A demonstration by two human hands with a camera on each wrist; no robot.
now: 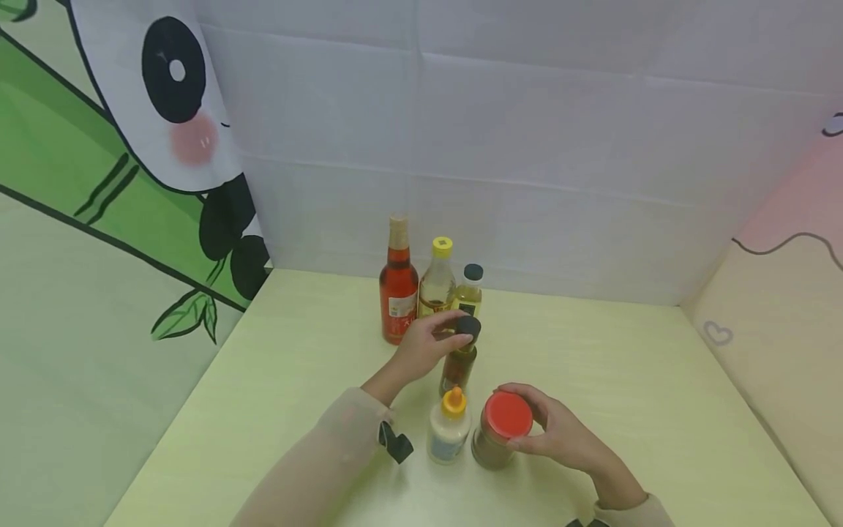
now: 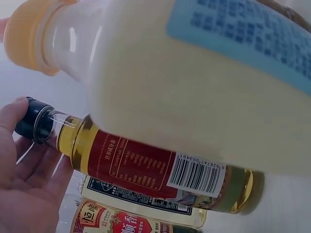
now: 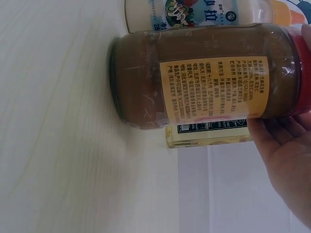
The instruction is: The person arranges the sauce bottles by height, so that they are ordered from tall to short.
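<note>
My left hand pinches the black cap of a slim bottle, which stands on the table. In the left wrist view this bottle has yellow oil-like liquid and a dark red label with a barcode; the thumb lies on its cap, the other fingers behind its neck. My right hand grips a jar near its red lid. Brown contents and a yellow label show on the jar in the right wrist view. Between the two stands a pale squeeze bottle with an orange-yellow cap, close beside the jar.
Behind the left hand stand a tall red bottle, a yellow-capped clear bottle and a small dark-capped bottle of yellow liquid. A pale tabletop extends to a white sheet at the back; printed panels flank it.
</note>
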